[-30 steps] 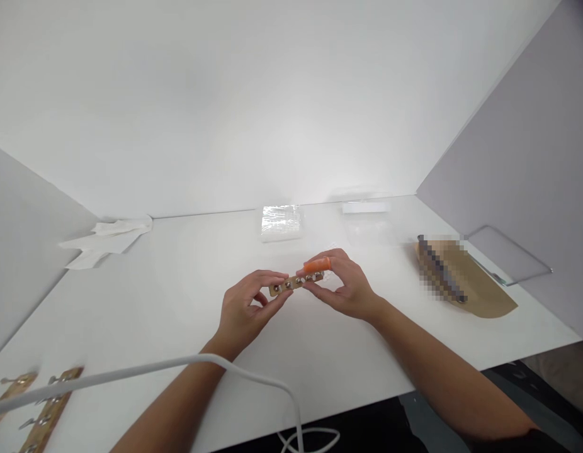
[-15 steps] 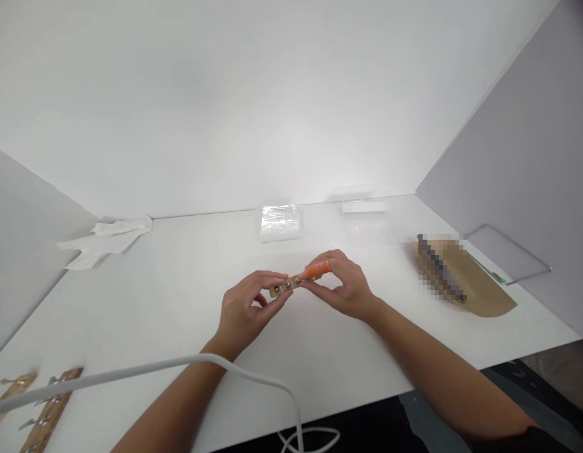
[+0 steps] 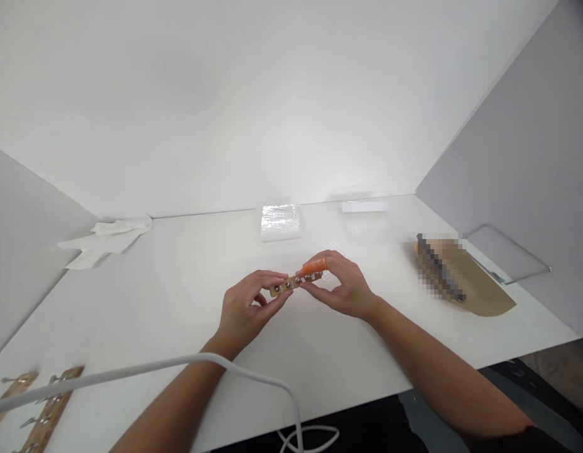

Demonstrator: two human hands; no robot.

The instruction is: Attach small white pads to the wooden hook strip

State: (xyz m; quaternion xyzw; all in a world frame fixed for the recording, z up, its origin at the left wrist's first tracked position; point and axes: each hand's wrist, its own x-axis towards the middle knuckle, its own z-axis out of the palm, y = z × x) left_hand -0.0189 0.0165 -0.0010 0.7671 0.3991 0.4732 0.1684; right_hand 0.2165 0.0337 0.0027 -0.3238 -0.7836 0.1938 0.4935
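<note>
In the middle of the view, above the table, a short wooden hook rail (image 3: pixel 288 286) with several round metal fittings along it is held level. My left hand (image 3: pixel 247 308) pinches its left end between thumb and fingers. The right part is gripped by my right hand (image 3: pixel 345 283), thumb below and fingers above. Along the right index finger lies an orange sleeve (image 3: pixel 315 266) that looks like a finger cot; its tip touches the rail's upper edge. My fingers hide parts of the rail.
Two wooden rails with metal hooks (image 3: pixel 50 412) lie at lower left. A white cable (image 3: pixel 201 358) crosses in front of my left forearm. White tissue (image 3: pixel 107 239), a clear plastic packet (image 3: pixel 281 223) and a brown sheet (image 3: pixel 485 289) with a blurred item lie farther back.
The orange-covered right index finger has shifted slightly up and left. More metal fittings at the rail's right end now show beneath it. My left hand is nearly still.
</note>
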